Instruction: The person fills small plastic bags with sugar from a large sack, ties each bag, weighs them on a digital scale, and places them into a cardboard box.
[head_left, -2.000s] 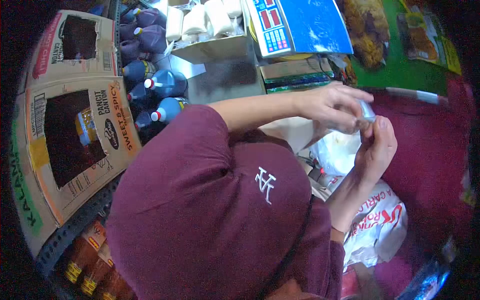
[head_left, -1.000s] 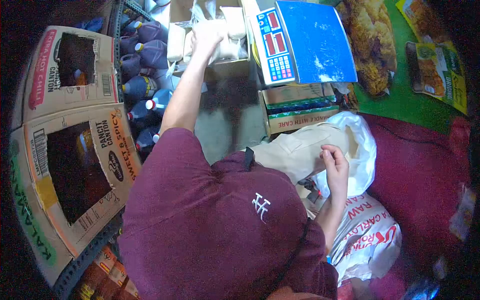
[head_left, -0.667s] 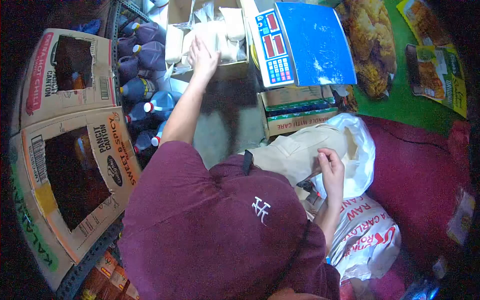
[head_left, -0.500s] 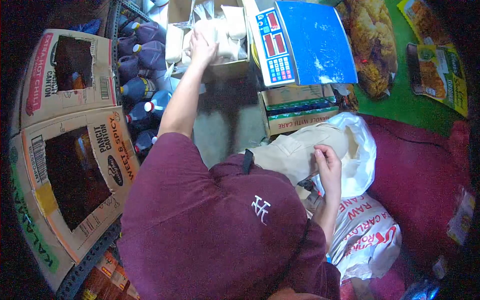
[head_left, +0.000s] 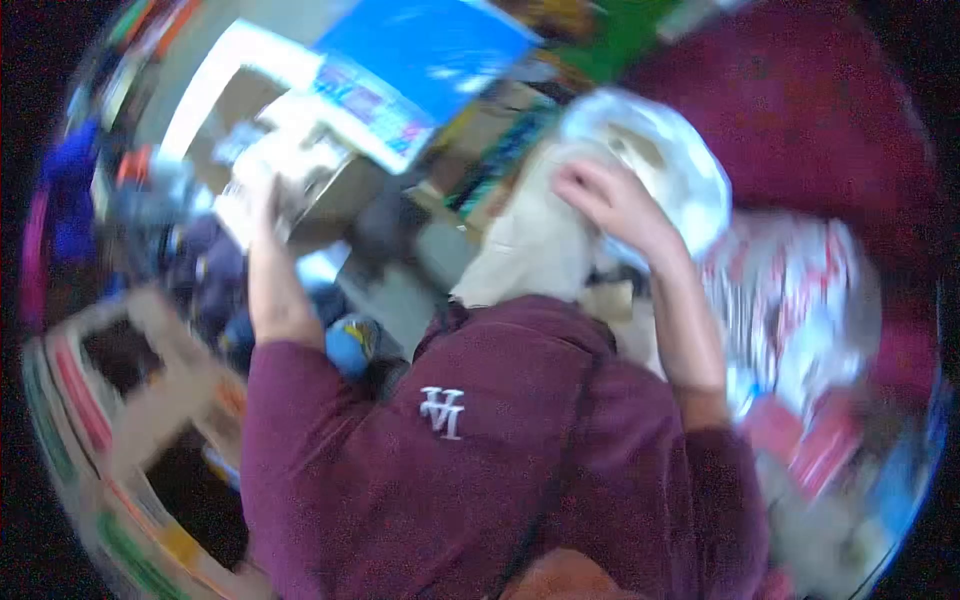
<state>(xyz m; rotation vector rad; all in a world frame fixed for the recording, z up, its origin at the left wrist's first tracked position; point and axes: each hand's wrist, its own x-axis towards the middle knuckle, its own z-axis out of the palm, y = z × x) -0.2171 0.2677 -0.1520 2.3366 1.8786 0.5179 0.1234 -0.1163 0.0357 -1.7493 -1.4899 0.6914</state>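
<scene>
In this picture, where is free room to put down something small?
The blue scale plate looks bare, bordered by its keypad. A grey floor patch seems free between the bottles and the trousers. Crowded: the carton of white packs, at the left hand.

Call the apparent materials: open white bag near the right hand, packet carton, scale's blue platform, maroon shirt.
Open white bag: probably thin plastic film, slightly glossy; sheer-looking rim.
Packet carton: likely cardboard, matte; plain brown wall.
Blue platform: smooth plastic or coated metal, blur hides which; even colour, pale patches.
Maroon shirt: matte fabric; soft creases.
</scene>
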